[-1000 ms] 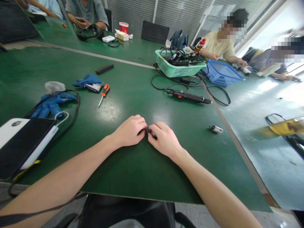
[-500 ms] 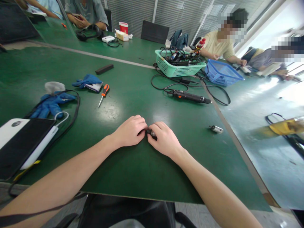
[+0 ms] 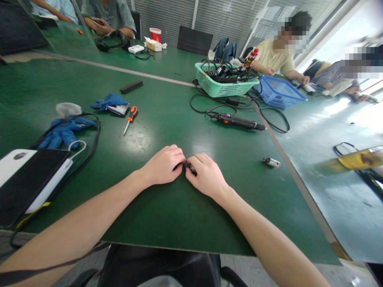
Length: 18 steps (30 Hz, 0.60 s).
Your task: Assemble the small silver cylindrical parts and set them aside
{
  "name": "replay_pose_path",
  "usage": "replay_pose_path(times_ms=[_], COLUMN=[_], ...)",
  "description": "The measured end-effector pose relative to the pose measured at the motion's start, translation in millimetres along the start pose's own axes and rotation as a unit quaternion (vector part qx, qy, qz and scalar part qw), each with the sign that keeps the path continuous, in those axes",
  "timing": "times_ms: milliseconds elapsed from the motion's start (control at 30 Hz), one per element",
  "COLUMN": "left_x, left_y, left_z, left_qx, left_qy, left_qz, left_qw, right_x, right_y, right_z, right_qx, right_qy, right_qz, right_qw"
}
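Observation:
My left hand (image 3: 164, 164) and my right hand (image 3: 207, 175) rest knuckles-up on the green table (image 3: 167, 207), fingertips meeting. Both are curled round a small dark part (image 3: 188, 166) pinched between them; most of it is hidden by the fingers. A small silver cylinder (image 3: 271, 162) lies on the table to the right of my right hand. An orange-handled screwdriver (image 3: 130, 118) lies ahead and left of my left hand.
Blue gloves (image 3: 64, 130), a black cable and a white and black device (image 3: 26, 179) lie at left. A black electric screwdriver (image 3: 239, 122), a green basket (image 3: 224, 81) of cables and a blue basket (image 3: 279, 92) stand far right. Other people sit along the far edges.

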<state>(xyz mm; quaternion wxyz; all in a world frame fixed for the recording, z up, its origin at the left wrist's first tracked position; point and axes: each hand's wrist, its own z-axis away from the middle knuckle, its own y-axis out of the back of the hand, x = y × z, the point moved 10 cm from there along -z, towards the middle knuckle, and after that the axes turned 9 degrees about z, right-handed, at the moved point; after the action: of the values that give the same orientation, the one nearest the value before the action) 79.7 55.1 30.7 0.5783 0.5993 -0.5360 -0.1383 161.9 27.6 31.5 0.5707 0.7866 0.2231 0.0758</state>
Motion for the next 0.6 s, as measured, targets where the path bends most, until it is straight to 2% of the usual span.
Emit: replay_pose_path(times_ms=[600], left_x=[0.5], left_y=[1.1], left_z=[-0.6], left_qx=[0.002], left_qy=[0.003], left_qz=[0.003], left_qw=[1.000], right_x=[-0.5], right_y=[0.1], right_z=[0.1], right_qx=[0.003], right_qy=[0.006], right_qz=[-0.017], right_qw=[1.000])
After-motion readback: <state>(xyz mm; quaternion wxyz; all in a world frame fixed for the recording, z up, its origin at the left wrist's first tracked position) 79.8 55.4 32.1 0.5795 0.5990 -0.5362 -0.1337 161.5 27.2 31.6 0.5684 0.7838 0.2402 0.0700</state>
